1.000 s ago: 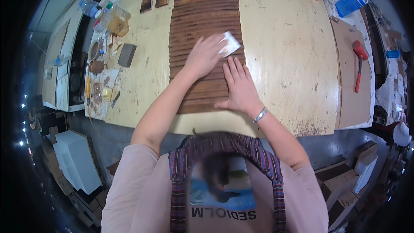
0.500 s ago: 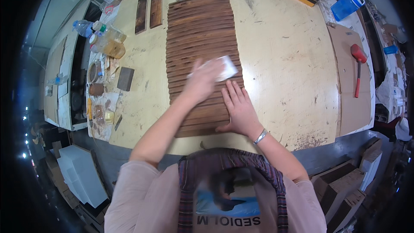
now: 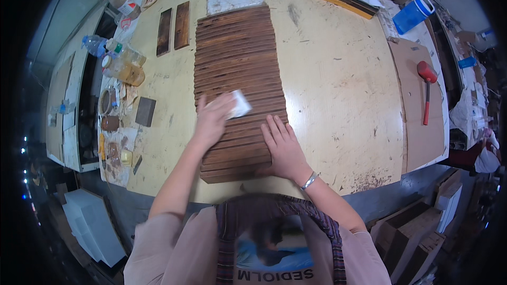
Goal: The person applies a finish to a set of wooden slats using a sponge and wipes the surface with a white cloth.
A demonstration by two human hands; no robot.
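A long row of narrow dark-brown wooden slats (image 3: pixel 235 58) lies side by side on the pale table (image 3: pixel 343 100), their ends slightly uneven. My left hand (image 3: pixel 211 124) is over the slats' left half, somewhat blurred, pressing a folded white sheet (image 3: pixel 241 104) onto them. Whether the sheet is cloth or abrasive paper I cannot tell. Flat across the near right edge of the slats rests my right hand (image 3: pixel 283 148), holding nothing, its fingers stretched forward and a silver bracelet (image 3: pixel 309 181) at the wrist.
Two loose wooden strips (image 3: pixel 181 25) and a dark block (image 3: pixel 145 111) lie left of the slats. Bottles (image 3: pixel 123 70) line the left edge. White-wrapped blocks (image 3: pixel 235 1) sit beyond the slats. To the right are a red mallet (image 3: pixel 426 89) and a blue jug (image 3: pixel 413 15).
My left hand has swept the white sheet leftward across the slats, from near their right edge. My right hand stays flat at the right edge. The whole view has shifted slightly.
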